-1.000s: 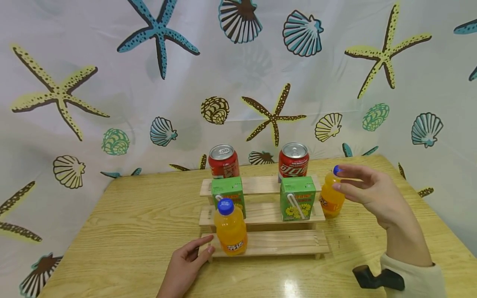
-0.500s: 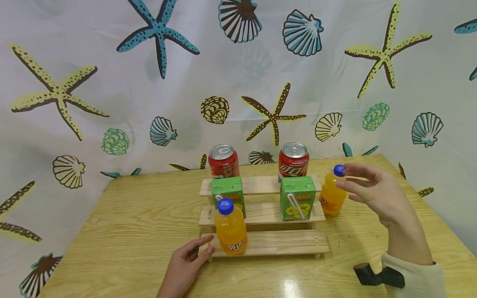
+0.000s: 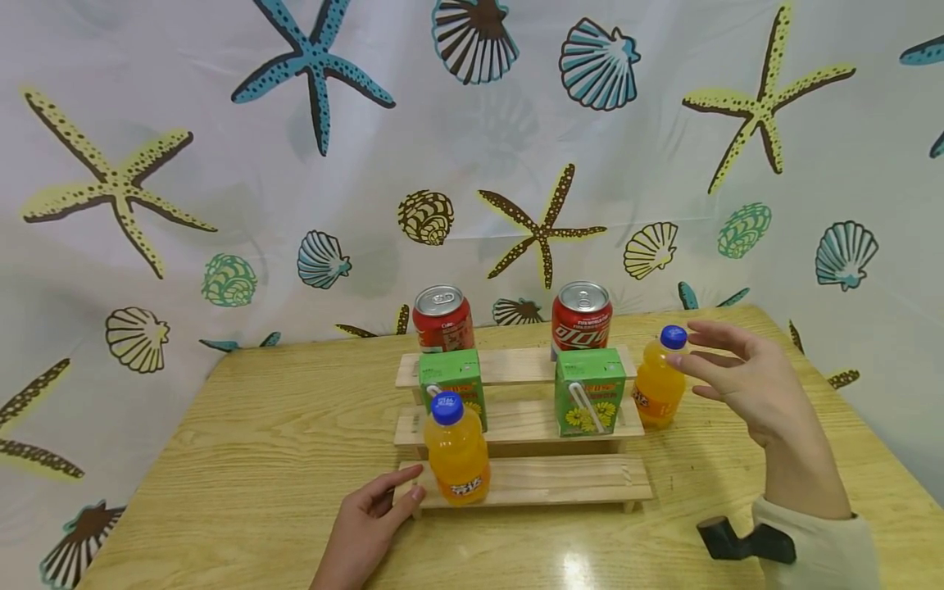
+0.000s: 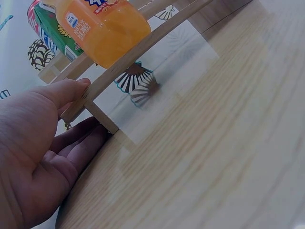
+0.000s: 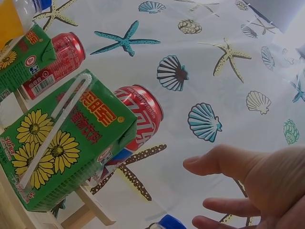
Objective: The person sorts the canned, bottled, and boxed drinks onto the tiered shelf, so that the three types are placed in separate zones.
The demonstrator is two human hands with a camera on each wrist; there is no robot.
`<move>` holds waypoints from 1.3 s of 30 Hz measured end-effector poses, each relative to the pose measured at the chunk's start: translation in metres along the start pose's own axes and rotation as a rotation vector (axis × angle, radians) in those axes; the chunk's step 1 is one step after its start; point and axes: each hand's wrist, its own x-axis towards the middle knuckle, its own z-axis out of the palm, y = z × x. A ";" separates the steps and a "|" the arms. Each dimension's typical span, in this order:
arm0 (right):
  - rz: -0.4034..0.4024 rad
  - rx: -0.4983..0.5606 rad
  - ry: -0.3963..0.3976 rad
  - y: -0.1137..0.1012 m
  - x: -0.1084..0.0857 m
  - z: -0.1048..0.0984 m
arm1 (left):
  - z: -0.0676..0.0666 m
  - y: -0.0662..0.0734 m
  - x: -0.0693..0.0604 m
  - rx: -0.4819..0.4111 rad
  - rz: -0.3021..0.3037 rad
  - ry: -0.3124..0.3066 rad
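Note:
My left hand holds the left end of a three-step wooden rack; in the left wrist view its thumb lies on the bottom plank's end and the other fingers are beside the leg. An orange soda bottle with a blue cap stands upright on that plank, near this hand. My right hand, fingers spread and loosely bent, is beside a second orange soda bottle standing right of the rack. The thumb tip overlaps this bottle in the head view; touching or not, I cannot tell.
Two green juice boxes with straws stand on the middle step. Two red cola cans stand on the top step. Behind the wooden table hangs a white curtain printed with shells and starfish.
My right hand has drawn slightly right, away from the second bottle, and its blue cap now shows fully. The left hand and the things on the rack have stayed put.

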 end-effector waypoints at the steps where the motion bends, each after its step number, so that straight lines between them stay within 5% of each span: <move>1: 0.003 0.002 0.003 0.000 0.000 0.000 | 0.000 0.000 0.000 0.000 -0.001 0.001; 39: 0.022 -0.010 -0.002 0.016 0.012 0.002 | 0.000 0.001 0.000 -0.013 -0.017 0.001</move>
